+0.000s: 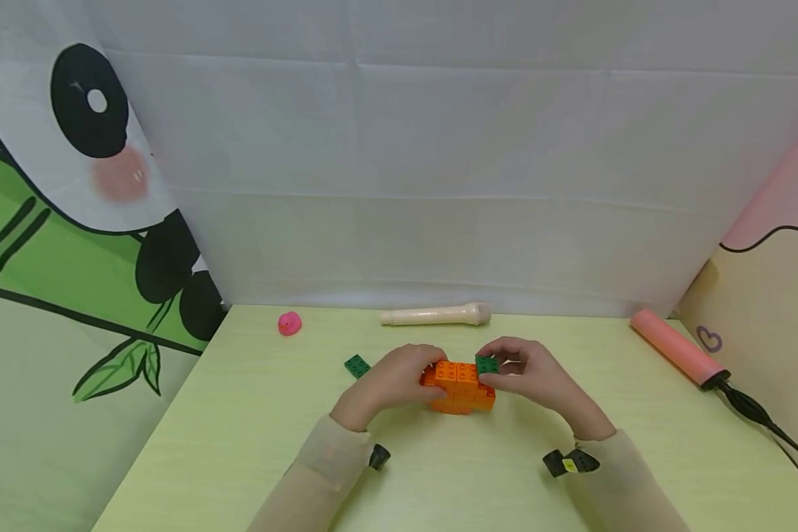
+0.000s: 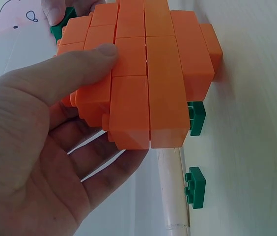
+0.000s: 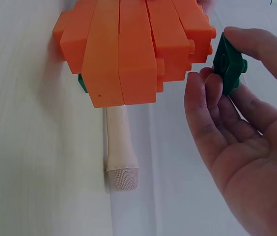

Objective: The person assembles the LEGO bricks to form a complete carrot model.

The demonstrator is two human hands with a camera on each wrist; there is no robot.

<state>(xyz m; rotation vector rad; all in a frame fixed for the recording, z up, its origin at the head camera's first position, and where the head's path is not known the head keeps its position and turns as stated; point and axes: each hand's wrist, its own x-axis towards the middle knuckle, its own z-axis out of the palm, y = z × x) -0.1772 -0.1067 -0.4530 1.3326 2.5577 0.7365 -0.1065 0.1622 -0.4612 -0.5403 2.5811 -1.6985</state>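
A stepped build of orange toy building blocks (image 1: 462, 388) stands at the middle of the table. My left hand (image 1: 399, 380) grips its left side, thumb on the near face and fingers behind, as the left wrist view (image 2: 45, 132) shows. Above the build's upper right, my right hand (image 1: 528, 369) pinches a small green building block (image 3: 229, 64) between thumb and fingers. The right wrist view has that block apart from the orange ones, its studs facing away from them. Another green block (image 1: 357, 366) lies on the table beyond my left hand. The left wrist view shows two loose green blocks (image 2: 195, 188).
A cream toy microphone (image 1: 432, 315) lies along the back of the table (image 1: 239, 443), with a pink rubber duck (image 1: 290, 323) to its left. At the right edge rests a pink cylinder with a black handle (image 1: 678, 347). White cloth (image 1: 399, 148) hangs behind.
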